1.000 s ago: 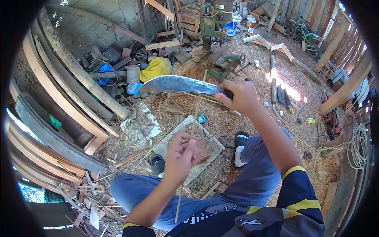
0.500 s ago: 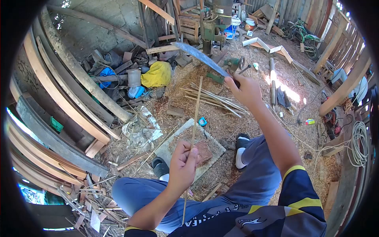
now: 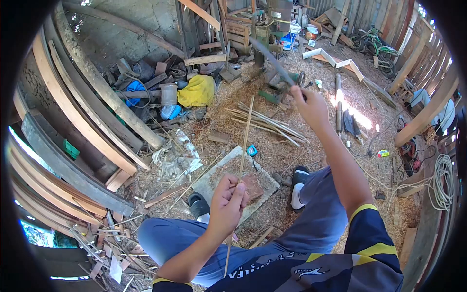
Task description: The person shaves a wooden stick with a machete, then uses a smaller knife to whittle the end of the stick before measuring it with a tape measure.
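My left hand (image 3: 228, 202) is closed round a thin wooden stick (image 3: 246, 131), which stands nearly upright above my lap. Raised at the upper right, my right hand (image 3: 311, 108) grips the handle of a long-bladed knife (image 3: 273, 61). Its blade points up and to the left, apart from the stick. A pale flat board (image 3: 216, 173) lies on the ground between my feet, with a reddish block (image 3: 254, 189) on it, partly behind my left hand. Beyond the board is a pile of thin sticks (image 3: 270, 124).
A blue tape measure (image 3: 251, 150) lies by the board's far edge. Long curved planks (image 3: 82, 107) lean at the left. A yellow cloth (image 3: 197, 91) sits among clutter. Coiled rope (image 3: 441, 182) hangs at the right, near a wooden post (image 3: 428, 114). Wood scraps cover the lower left.
My right hand has moved slightly right and down with the knife, whose blade now points more steeply upward. My left hand still holds the stick in nearly the same place.
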`<move>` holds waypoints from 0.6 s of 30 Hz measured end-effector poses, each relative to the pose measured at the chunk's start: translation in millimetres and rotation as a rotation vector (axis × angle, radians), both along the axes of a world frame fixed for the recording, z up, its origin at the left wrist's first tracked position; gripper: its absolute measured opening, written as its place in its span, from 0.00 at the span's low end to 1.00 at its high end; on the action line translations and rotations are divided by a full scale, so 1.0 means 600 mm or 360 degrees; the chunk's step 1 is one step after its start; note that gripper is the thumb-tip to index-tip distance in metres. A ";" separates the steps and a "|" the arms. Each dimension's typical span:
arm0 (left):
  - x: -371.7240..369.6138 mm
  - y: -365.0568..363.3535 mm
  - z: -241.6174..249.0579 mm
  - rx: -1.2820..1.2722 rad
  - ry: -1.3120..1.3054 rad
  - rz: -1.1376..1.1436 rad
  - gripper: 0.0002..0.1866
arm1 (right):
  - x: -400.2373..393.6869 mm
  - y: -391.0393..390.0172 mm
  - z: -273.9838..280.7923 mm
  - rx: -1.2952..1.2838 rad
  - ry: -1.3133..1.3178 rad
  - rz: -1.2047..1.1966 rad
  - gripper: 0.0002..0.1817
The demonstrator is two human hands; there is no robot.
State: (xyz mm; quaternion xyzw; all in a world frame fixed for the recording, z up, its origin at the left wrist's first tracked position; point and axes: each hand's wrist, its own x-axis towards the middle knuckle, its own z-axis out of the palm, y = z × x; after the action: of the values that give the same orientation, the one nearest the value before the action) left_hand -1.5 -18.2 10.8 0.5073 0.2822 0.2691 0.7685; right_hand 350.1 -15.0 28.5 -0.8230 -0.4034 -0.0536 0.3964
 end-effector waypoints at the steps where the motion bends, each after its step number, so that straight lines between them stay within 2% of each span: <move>1: -0.002 0.003 -0.005 -0.0006 0.0008 -0.0003 0.04 | 0.007 -0.011 -0.007 0.0083 0.0067 0.0041 0.31; 3: -0.002 0.009 -0.011 -0.0019 0.0024 0.0003 0.05 | -0.003 -0.028 -0.029 0.0217 0.0187 0.0166 0.28; 5: 0.001 0.016 -0.011 -0.0018 0.0062 -0.0011 0.06 | -0.063 -0.049 -0.021 0.0156 0.0094 0.0279 0.27; 10: 0.012 0.010 -0.012 0.0047 0.0041 0.0026 0.08 | -0.154 -0.061 -0.006 0.0121 -0.0650 0.0926 0.22; 13: 0.012 0.010 -0.016 0.0019 -0.0008 0.0007 0.08 | -0.144 -0.053 -0.011 0.0031 -0.0802 0.0961 0.23; 16: 0.009 0.009 -0.016 -0.0076 0.0034 -0.0037 0.09 | -0.089 -0.019 -0.018 0.0006 -0.0535 0.0379 0.26; 18: 0.008 0.007 -0.012 -0.0134 0.0058 -0.0081 0.09 | -0.043 -0.004 -0.007 -0.0063 -0.0175 0.0120 0.30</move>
State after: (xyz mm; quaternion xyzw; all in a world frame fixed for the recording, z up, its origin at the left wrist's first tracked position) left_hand 3.3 -14.1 3.7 0.4864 0.2943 0.2281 0.7904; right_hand 324.1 -17.7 24.5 -0.8106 -0.4563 -0.0756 0.3592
